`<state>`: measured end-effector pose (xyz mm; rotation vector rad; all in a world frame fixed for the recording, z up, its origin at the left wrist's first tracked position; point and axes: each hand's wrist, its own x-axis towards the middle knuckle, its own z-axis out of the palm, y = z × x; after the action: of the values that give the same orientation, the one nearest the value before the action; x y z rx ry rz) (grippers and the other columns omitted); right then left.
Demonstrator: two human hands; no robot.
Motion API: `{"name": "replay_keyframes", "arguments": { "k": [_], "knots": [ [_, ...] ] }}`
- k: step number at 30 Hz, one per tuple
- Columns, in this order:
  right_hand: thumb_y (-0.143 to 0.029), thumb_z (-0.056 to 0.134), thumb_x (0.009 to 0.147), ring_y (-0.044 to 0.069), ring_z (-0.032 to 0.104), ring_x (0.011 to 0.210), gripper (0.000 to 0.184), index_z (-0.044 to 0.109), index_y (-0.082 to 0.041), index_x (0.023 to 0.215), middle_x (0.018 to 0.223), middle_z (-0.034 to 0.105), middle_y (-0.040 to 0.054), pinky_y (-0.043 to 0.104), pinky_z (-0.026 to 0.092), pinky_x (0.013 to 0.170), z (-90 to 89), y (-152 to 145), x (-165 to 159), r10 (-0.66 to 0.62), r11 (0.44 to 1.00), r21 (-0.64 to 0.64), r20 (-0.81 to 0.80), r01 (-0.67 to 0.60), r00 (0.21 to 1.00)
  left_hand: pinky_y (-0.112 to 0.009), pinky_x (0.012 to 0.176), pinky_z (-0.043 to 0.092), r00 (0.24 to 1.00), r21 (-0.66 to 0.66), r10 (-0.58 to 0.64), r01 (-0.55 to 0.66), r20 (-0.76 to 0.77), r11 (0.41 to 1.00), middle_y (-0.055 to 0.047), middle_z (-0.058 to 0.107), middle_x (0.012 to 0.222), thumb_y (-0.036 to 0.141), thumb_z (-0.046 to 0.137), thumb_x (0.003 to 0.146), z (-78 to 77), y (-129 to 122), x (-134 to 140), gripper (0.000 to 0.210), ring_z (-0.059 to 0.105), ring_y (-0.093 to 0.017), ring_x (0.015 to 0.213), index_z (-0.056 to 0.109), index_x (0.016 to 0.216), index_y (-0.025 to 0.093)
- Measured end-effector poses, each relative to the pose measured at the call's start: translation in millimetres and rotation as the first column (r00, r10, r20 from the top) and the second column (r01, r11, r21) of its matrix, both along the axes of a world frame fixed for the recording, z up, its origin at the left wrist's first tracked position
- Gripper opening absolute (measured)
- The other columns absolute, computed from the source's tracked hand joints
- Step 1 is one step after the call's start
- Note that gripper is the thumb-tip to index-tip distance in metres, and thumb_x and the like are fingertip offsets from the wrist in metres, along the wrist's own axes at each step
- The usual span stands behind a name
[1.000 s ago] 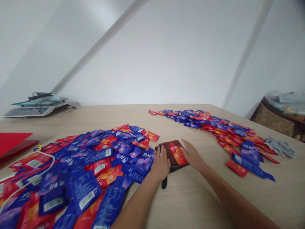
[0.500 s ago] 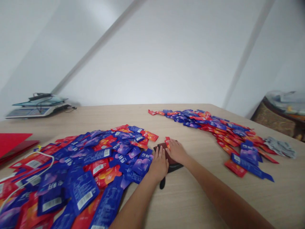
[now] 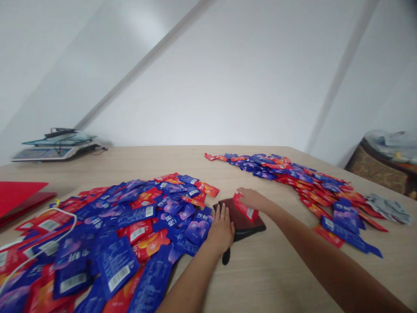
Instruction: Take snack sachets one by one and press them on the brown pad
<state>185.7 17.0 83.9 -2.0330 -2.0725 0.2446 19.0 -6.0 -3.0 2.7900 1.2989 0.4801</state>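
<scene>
My right hand (image 3: 252,199) grips a red sachet (image 3: 246,208) and holds it tilted just above a dark brown flat pad (image 3: 249,222) on the wooden table (image 3: 260,278). Flat on the pad's left edge rests my left hand (image 3: 222,227), fingers spread, beside a big heap of blue and red sachets (image 3: 107,234). A black handle (image 3: 225,257) sticks out from under the pad toward me.
A second spread of blue and red sachets (image 3: 302,182) lies to the right, with grey sachets (image 3: 386,208) at its far end. A weighing scale (image 3: 54,145) stands at the back left. Red folders (image 3: 19,193) and a white cable (image 3: 48,237) lie at the left.
My right hand slid over the red sachet lying on the pad, closed on it and lifted it off, tilting it. My left hand stayed on the pad's edge.
</scene>
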Motion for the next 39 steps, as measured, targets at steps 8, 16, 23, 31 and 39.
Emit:
{"name": "replay_keyframes", "arguments": {
  "k": [8, 16, 23, 31, 39],
  "knots": [
    [-0.029, 0.028, 0.092, 0.019, 0.058, 0.106, 0.048, 0.034, -0.019, 0.138, 0.127, 0.055, 0.0102, 0.033, 0.048, 0.085, -6.1, 76, 60, -0.129, 0.953, 0.220, -0.330, 0.209, 0.935, -0.049, 0.110, 0.019, 1.000, -0.016, 0.015, -0.015, 0.017, 1.000, -0.014, 0.023, 0.148, 0.031, 0.027, 0.092, -2.5, 0, 0, 0.053, 0.012, -0.031, 0.137, 0.031, 0.138, 0.005],
    [-0.007, 0.046, 0.073, 0.029, 0.032, 0.129, 0.062, 0.038, -0.006, 0.134, 0.138, 0.040, 0.0204, 0.042, 0.029, 0.104, -56.9, 92, 163, -0.382, 0.901, 0.207, -0.035, 0.381, 0.923, -0.050, 0.108, 0.022, 1.000, -0.017, 0.015, -0.014, 0.023, 1.000, -0.012, 0.019, 0.149, 0.030, 0.029, 0.091, -5.9, 2, -2, 0.053, 0.009, -0.030, 0.137, 0.028, 0.140, 0.008],
    [-0.026, 0.047, 0.080, 0.032, 0.023, 0.132, 0.063, 0.029, -0.022, 0.140, 0.147, 0.025, 0.0133, 0.054, 0.029, 0.098, -74.9, 123, 206, -0.448, 0.891, 0.147, 0.117, 0.431, 0.886, -0.049, 0.109, 0.021, 1.000, -0.018, 0.019, -0.019, -0.004, 1.000, -0.009, 0.012, 0.151, 0.025, 0.030, 0.091, -11.9, 3, -3, 0.055, 0.004, -0.028, 0.138, 0.020, 0.143, 0.011],
    [-0.034, 0.039, 0.087, 0.040, 0.040, 0.117, 0.052, 0.034, -0.028, 0.139, 0.136, 0.038, 0.0178, 0.065, 0.031, 0.086, -76.8, 160, 220, -0.463, 0.885, 0.099, 0.289, 0.455, 0.838, -0.048, 0.109, 0.024, 0.999, -0.085, 0.039, -0.040, -0.016, 0.996, -0.005, 0.008, 0.151, 0.025, 0.035, 0.088, -7.3, 3, -4, 0.060, 0.007, -0.029, 0.138, 0.016, 0.145, 0.015],
    [-0.008, 0.026, 0.087, 0.030, 0.052, 0.106, 0.056, 0.035, -0.027, 0.138, 0.125, 0.051, 0.0156, 0.044, 0.044, 0.081, -76.6, 139, 218, -0.379, 0.925, 0.186, 0.383, 0.331, 0.843, -0.049, 0.108, 0.025, 0.998, -0.095, 0.051, -0.054, -0.032, 0.994, -0.006, 0.008, 0.150, 0.023, 0.037, 0.086, -7.8, 6, -3, 0.062, 0.008, -0.030, 0.137, 0.018, 0.144, 0.013]
  ]
}}
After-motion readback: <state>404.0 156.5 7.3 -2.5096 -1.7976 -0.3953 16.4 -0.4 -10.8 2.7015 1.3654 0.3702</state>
